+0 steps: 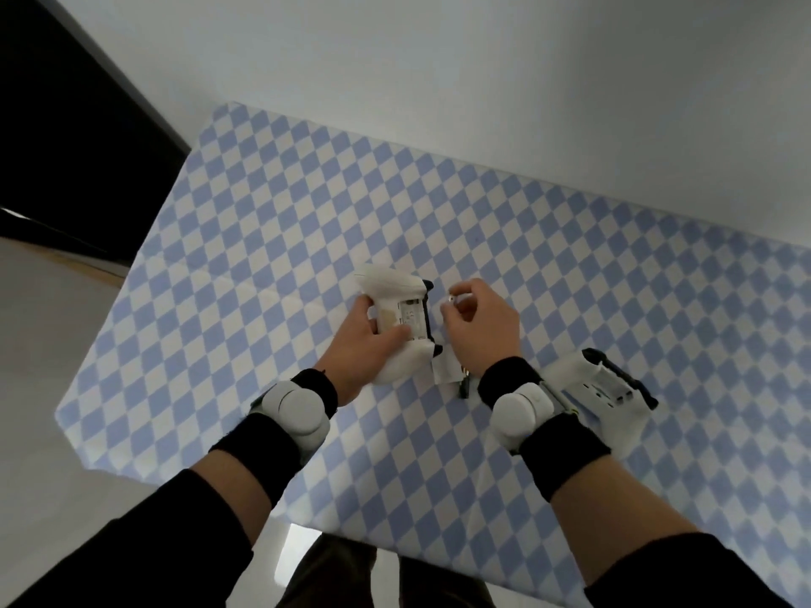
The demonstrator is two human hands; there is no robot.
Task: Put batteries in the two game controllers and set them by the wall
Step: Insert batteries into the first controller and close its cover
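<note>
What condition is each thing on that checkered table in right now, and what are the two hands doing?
Left hand: gripping the held controller.
Held controller: back up, battery bay open.
Right hand: pinching a small battery beside the bay.
Second controller: lying on the table, back up, bay open.
Battery cover: off, lying flat between the hands.
Spare batteries: on the table, partly hidden by the wrist.

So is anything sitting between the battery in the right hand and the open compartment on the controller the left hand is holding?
Nothing visible. The right hand pinches a battery just right of the held controller, whose battery compartment faces up, uncovered. The left hand has its grip on the controller body, thumb beside the bay rather than over it.
</note>
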